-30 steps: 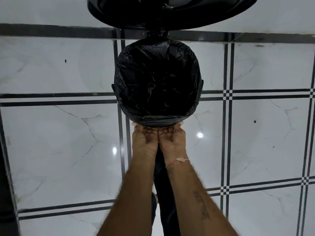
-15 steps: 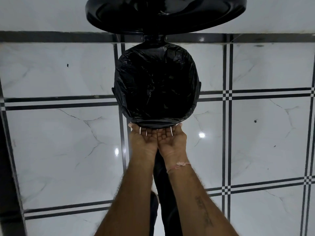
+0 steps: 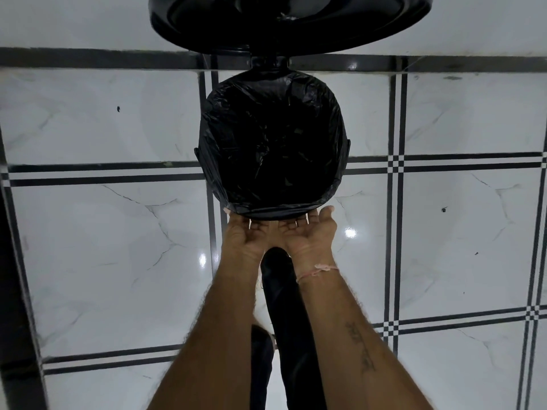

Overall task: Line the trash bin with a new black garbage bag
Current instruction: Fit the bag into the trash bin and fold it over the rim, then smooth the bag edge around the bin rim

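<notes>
A: Head view, looking down. Trash bin [image 3: 197, 153] stands on the tiled floor [image 3: 103, 247], lid [image 3: 290, 22] swung up at the far side. Black garbage bag [image 3: 272, 155] sits inside, its mouth folded over the rim all round as far as I can see.

B: Hands?

A: Left hand [image 3: 244, 239] and right hand [image 3: 310, 236] side by side, palms up, heels nearly touching. Fingers curl under the bag's near edge at the front rim. Whether they pinch the plastic or only press it, I can't tell; the fingertips are hidden beneath the fold.

B: So the step is seating the overhang.

A: My reading, yes. Task looks close to finished. To do it well: draw the near fold down evenly, both hands working outward from centre, so the film lies snug against the bin wall with no slack pocket.

B: Risks?

A: Thin plastic. A hard tug could pull the far edge off the rim by the hinge, or tear the bag. Gentle pull, then check the back edge.

B: Anything else in view?

A: A dark trouser leg [image 3: 281, 321] between the forearms, a thread bracelet [image 3: 321, 269] on the right wrist.
</notes>
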